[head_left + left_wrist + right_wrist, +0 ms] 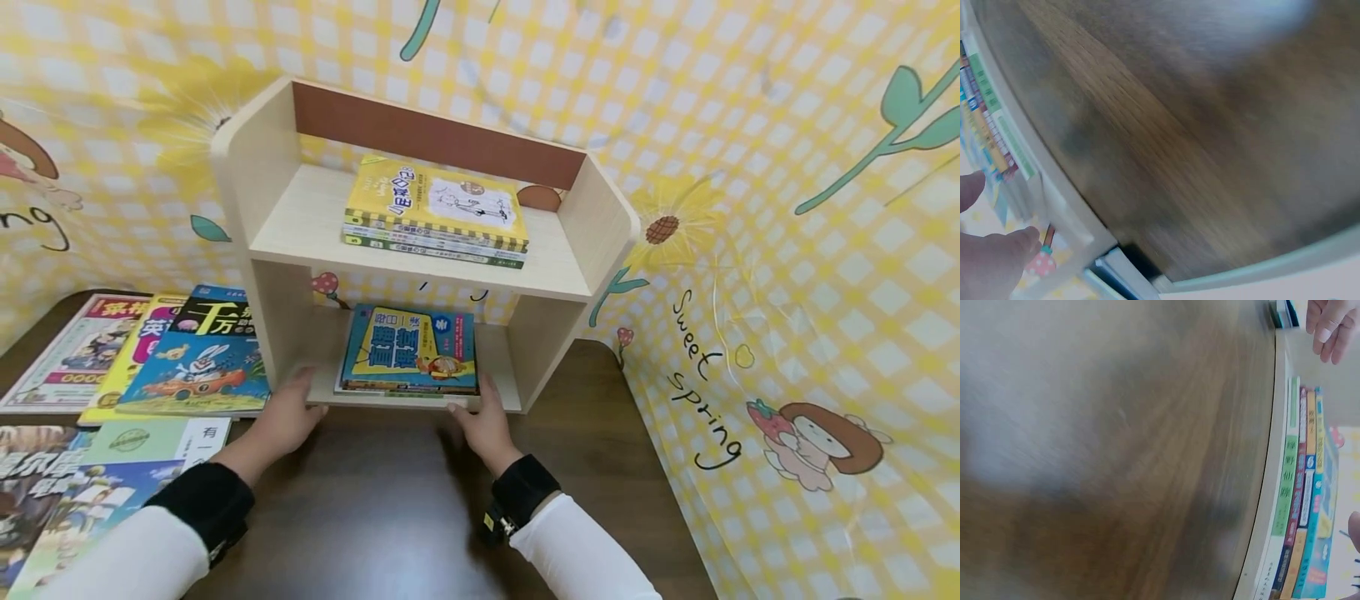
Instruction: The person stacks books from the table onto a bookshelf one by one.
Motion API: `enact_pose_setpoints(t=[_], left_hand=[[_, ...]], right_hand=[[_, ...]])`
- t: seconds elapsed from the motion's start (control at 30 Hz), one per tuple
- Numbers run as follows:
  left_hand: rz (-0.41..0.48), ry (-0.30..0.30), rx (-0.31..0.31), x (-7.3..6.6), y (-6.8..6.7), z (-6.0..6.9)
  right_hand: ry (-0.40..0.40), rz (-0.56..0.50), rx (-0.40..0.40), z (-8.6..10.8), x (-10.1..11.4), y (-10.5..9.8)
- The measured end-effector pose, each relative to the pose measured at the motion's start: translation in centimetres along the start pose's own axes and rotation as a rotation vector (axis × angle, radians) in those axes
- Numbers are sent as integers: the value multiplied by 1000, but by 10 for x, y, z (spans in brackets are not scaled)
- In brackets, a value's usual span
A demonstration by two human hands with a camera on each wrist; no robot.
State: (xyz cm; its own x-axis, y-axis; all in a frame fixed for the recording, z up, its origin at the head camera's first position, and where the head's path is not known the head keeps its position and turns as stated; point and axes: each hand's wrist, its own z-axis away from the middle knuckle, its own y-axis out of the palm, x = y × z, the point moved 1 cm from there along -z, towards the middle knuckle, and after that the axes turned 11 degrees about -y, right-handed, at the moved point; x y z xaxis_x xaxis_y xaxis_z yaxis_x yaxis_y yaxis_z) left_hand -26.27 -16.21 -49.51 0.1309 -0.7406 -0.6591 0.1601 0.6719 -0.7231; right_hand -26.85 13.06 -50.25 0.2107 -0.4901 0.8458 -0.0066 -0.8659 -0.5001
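A small pale wooden bookshelf [420, 279] with two levels stands on the dark table. On its lower board lies a stack of books [411, 350], a blue and yellow one on top; their spines [1297, 487] show in the right wrist view. My left hand [288, 417] is at the left front of the lower board, apart from the books, fingers relaxed and thumb pointing right. Beside the right front corner of the stack is my right hand [486, 425], its fingers extended along the stack's side and thumb by the board's front edge. Neither hand grips a book.
On the upper board lies another stack of books [435, 212], yellow on top. Several magazines and books [202, 358] cover the table's left side. A yellow checked cloth [787, 333] hangs behind and to the right of the dark wooden table [375, 508].
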Motion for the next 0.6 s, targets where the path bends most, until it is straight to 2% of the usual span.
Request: enact_pose_setpoints(t=[0.2,0.33,0.43,0.6], left_hand=[[41,3,-27,17,-22,32],[5,1,-69,30,-37,53],[-49,-45,-103,45,-48,67],[-138,-186,-187,80,-66,84]], right_hand=[[50,-42,44,24,9,-4],[56,-54,60,40,15,-6],[59,-56,71,50,19,-7],[68,-75,87,64,23,-8]])
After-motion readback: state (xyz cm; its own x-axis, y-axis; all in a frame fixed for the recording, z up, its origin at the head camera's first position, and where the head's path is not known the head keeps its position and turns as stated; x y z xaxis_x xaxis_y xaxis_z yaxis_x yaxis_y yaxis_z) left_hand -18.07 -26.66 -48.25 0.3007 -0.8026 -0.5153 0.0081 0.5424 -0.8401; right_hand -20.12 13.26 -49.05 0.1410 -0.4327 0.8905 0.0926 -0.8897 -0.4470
